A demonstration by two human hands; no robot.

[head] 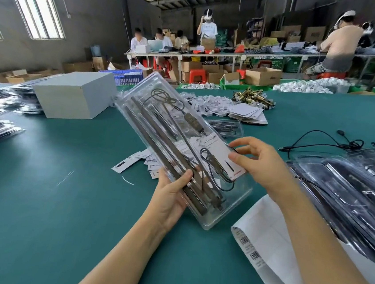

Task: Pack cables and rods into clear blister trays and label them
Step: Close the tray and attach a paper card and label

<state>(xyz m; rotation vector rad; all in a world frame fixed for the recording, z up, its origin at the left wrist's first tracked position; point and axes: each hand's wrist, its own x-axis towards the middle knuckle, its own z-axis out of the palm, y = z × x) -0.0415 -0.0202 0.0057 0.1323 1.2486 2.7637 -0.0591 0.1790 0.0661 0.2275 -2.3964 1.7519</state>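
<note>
Hands both grip one blister tray (226, 206): left (171, 200) its edge; right (256, 163) pinching its card (215, 149).

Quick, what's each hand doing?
Left hand: grips the clear plastic blister tray.
Right hand: pinches the white paper label card on it.

Packing workshop in warehouse hall: long green surface (37, 195) heaped with blister trays (350, 189), loose label cards (209, 104), cardboard cartons (263, 75), plastic crates (124, 76), workers seated at far bench (214, 54), bare concrete walls, strip lights.
</note>
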